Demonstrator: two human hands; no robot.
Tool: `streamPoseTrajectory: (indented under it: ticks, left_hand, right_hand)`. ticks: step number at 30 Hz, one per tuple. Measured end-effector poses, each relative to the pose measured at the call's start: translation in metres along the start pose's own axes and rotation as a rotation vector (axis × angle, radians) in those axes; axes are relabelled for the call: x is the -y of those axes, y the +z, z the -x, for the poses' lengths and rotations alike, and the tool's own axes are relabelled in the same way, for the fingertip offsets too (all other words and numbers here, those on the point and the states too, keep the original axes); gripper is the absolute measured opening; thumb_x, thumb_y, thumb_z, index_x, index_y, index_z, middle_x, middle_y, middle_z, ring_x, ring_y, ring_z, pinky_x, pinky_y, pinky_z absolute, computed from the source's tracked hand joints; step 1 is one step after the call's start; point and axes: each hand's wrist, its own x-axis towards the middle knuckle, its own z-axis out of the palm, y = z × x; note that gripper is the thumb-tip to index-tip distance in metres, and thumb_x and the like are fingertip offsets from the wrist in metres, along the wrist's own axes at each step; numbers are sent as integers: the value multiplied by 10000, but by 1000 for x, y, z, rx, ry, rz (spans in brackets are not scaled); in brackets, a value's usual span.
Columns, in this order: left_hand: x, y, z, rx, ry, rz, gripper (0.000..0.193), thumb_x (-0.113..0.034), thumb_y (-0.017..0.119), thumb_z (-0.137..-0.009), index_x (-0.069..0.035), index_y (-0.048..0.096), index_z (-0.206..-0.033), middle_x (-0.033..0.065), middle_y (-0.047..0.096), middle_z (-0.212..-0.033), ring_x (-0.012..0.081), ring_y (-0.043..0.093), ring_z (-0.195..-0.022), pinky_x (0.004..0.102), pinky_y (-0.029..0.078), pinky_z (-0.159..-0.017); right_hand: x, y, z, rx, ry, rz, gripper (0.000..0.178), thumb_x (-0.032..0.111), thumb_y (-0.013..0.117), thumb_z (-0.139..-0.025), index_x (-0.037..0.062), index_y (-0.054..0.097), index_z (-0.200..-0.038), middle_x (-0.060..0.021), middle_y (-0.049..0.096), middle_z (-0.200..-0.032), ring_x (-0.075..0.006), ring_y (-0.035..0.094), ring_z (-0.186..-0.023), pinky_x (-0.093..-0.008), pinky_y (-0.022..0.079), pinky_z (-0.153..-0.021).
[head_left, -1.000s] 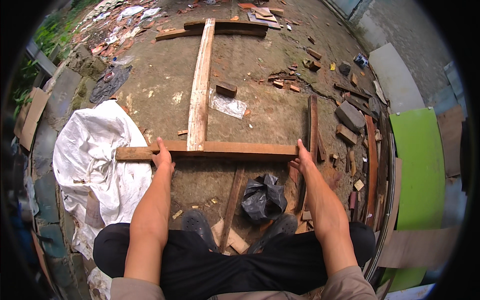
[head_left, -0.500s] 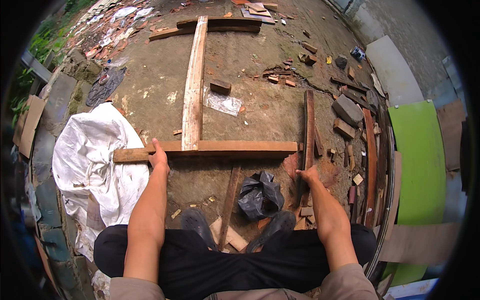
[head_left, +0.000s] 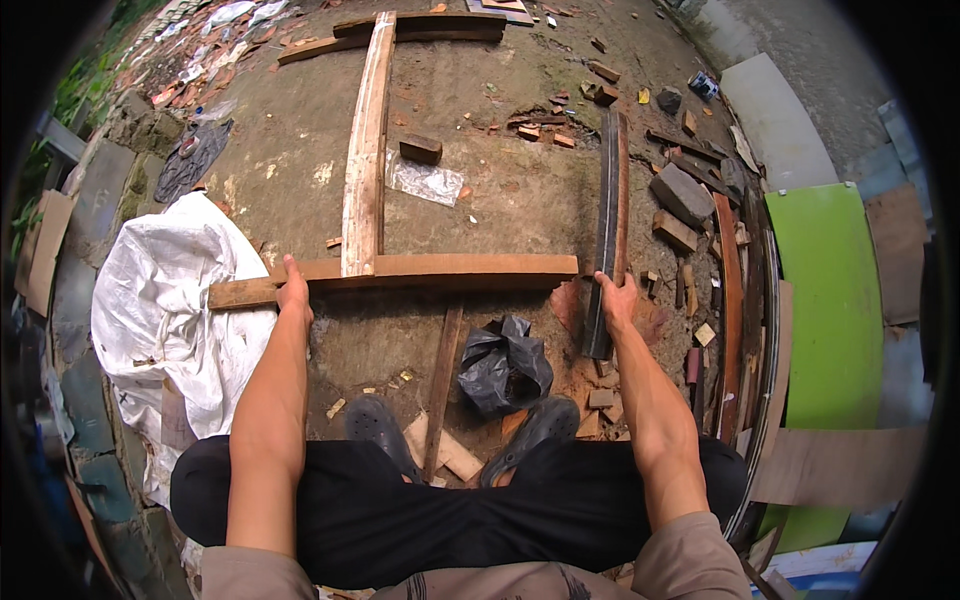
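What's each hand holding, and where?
Left hand: long brown wooden beam, near its left end. Right hand: long dark wooden plank, on its nearer half.

Outdoor yard, seemingly: dirty ground, wood scraps, rubble, blurry greenery.

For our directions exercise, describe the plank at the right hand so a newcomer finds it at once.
Find the green panel at the right, then look left to the right hand. The plank it holds is set apart from the brown crosswise beam by its blackish face.

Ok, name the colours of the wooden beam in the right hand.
The wooden beam: dark grey and reddish brown, best seen in the head view.
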Motion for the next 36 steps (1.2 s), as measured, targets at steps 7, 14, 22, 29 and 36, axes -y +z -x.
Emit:
streamPoseTrajectory:
  ticks: [7,14,22,29,36]
  left_hand:
    - [-5,-4,-7,-214,54,-317,1053,-746,512,-858,-29,176,-1551,215,268,-1579,374,287,-1444,566,267,-1136]
    - [-17,-11,19,-461,339,-792,964,-718,488,-871,-204,87,-1582,242,163,-1598,403,217,-1467,590,196,-1147]
    - [-29,16,54,-555,1028,-859,642,-327,612,-929,-93,362,-1472,181,245,-1574,343,214,-1473,544,159,-1184]
    - [-9,123,135,491,1367,-1026,1011,-600,797,-678,13,441,-1398,220,604,-1291,373,572,-1207,424,467,-1006]
    - [-15,168,127,751,1159,-1589,880,-622,815,-595,-56,611,-1238,174,707,-1110,356,675,-1044,440,537,-883]
  right_hand:
    - [118,-4,-23,-80,-290,-448,658,572,746,-809,-7,638,-1100,-109,690,-955,-225,661,-878,-389,502,-793]
    - [212,16,-8,383,-450,-913,556,348,844,-799,57,556,-1176,-86,666,-1013,-212,625,-1048,-378,487,-923]
    - [194,98,17,712,-269,-838,574,148,852,-779,15,568,-1261,-99,636,-1174,-222,600,-1105,-363,487,-990]
    - [166,112,27,850,-321,-628,482,33,832,-754,38,627,-1190,-62,675,-1127,-193,626,-1034,-358,496,-933]
    - [159,119,26,1057,-243,-666,487,-22,771,-703,72,656,-1166,-32,670,-1053,-180,597,-989,-340,453,-904]
